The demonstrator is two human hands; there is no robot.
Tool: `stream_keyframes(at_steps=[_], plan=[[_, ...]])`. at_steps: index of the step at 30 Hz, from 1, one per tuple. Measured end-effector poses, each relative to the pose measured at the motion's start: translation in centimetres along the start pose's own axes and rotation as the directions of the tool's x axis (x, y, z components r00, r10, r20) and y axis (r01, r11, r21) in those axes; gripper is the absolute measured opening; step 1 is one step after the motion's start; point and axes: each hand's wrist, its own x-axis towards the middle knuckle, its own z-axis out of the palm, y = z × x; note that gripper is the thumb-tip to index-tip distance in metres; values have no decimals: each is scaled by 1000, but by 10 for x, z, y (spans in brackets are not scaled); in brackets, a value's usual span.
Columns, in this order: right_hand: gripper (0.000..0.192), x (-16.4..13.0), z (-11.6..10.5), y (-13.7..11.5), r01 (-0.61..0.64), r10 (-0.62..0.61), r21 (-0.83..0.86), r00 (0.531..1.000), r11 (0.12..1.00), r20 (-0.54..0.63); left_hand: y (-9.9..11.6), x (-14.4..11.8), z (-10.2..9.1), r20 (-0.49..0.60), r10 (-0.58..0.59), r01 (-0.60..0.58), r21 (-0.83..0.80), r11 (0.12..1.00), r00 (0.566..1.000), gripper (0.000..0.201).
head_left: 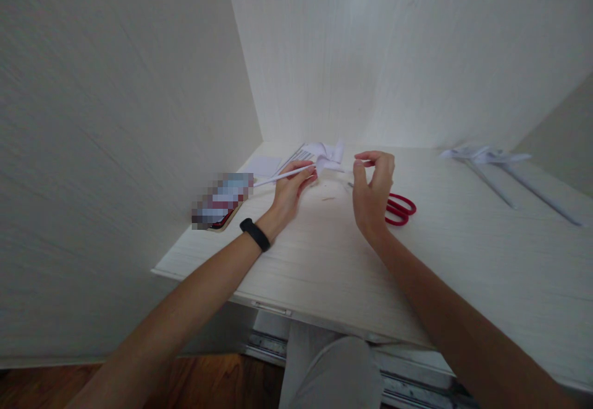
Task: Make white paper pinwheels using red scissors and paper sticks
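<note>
My left hand (294,189), with a black band at the wrist, is closed around a thin white stick (282,175). The stick slants from near the phone up to the fingertips. Just beyond those fingertips lies a folded white paper pinwheel (331,152); whether it is joined to the stick I cannot tell. My right hand (374,180) is raised to the right of the pinwheel, its thumb and forefinger drawn together. Anything between them is too small to make out. Red-handled scissors (399,209) lie beside and partly behind this hand.
A phone (225,202), its screen blurred, lies at the left. White paper (262,166) and several thin sticks (296,152) are at the back. Two paper pinwheels on sticks (484,154) rest at the right. A tiny brownish scrap (328,199) lies mid-table. Panels rise at left and back.
</note>
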Motion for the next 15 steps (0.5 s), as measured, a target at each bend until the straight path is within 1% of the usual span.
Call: stream_keyframes(at_steps=[3,5,6,7,9,11,13,15], plan=[[11,-2,-3,-7,162,-161,-23,985,986,56,0,-2,1,11,43,-44,121,992,999,12],[13,-5,-4,-12,284,-278,-29,952,958,129,1,-2,2,19,103,-104,219,970,995,10],[14,-7,-4,-14,349,-340,-22,924,937,177,2,-2,2,28,139,-142,267,953,990,9],[16,-9,-4,-16,415,-402,-9,886,910,231,2,-2,1,40,176,-180,313,933,984,8],[20,-14,-4,-19,532,-508,28,790,846,343,3,-1,-1,61,237,-242,380,893,970,6],[23,-19,-2,-20,612,-575,69,693,788,435,3,1,-4,75,263,-270,408,872,962,4],[25,-24,0,-22,648,-610,119,617,752,497,3,3,-7,86,270,-281,426,860,959,3],[28,-28,1,-23,647,-623,179,562,741,544,3,4,-9,110,295,-312,469,826,949,3]])
